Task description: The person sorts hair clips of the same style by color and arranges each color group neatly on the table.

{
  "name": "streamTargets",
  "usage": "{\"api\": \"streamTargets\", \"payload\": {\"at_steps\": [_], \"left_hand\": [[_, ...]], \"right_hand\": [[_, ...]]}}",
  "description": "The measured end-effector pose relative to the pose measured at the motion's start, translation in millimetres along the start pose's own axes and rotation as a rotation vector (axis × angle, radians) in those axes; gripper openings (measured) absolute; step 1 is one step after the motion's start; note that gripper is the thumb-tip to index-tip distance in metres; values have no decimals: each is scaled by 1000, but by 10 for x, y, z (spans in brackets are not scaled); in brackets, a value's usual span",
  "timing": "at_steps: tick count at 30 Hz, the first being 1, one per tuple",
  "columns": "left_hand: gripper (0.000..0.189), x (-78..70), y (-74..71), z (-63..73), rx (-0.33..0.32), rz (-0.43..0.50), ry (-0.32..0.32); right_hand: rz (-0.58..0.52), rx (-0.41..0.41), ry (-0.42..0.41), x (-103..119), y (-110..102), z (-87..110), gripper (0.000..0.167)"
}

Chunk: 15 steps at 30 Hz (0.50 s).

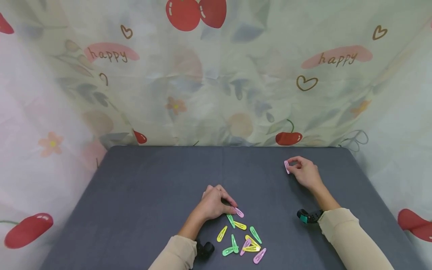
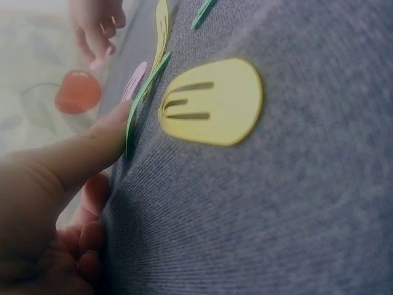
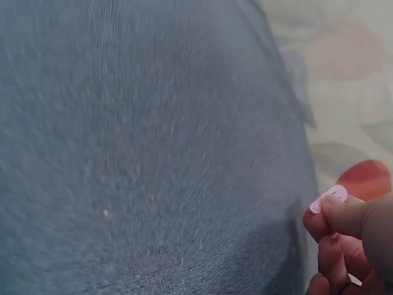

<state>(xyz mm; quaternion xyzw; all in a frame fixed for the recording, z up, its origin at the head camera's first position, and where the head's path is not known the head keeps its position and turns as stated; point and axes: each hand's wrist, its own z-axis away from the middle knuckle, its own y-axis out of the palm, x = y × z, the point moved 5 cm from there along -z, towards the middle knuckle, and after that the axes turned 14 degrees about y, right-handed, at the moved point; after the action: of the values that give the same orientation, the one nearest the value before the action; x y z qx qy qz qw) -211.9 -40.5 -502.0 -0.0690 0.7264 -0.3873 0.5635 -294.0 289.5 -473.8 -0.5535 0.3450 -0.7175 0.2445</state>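
Table: 4 green clips, 4 yellow clips, 2 pink clips, several overlapping, 1 green just beside the left thumb. Curtain behind.
Left hand: pinches left clip, pink, at cluster's far edge; long axis diagonal, wide end rightward, nearer wearer.
Right hand: pinches right clip, pink, at table's far right; long axis near vertical in head view.

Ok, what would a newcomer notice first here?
Probably the yellow, green and pink snap hair clips clustered on the near side of the dark table. Next, perhaps, the right hand pinching a pink clip near the far edge, and the red cherries printed on the backdrop above.
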Motion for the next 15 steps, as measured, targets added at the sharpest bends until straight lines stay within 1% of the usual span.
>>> {"api": "streamTargets", "payload": {"at_steps": [3, 10, 12, 15], "left_hand": [[11, -3, 2, 7, 1, 2, -7], [10, -32, 19, -9, 16, 3, 0], [11, -29, 15, -7, 12, 2, -3], [11, -14, -1, 3, 8, -10, -11]], "right_hand": [[32, -35, -7, -28, 19, -73, 28], [48, -95, 8, -65, 23, -193, 28], [58, -97, 16, -64, 37, -216, 29], [60, -79, 25, -42, 80, -243, 31]]}}
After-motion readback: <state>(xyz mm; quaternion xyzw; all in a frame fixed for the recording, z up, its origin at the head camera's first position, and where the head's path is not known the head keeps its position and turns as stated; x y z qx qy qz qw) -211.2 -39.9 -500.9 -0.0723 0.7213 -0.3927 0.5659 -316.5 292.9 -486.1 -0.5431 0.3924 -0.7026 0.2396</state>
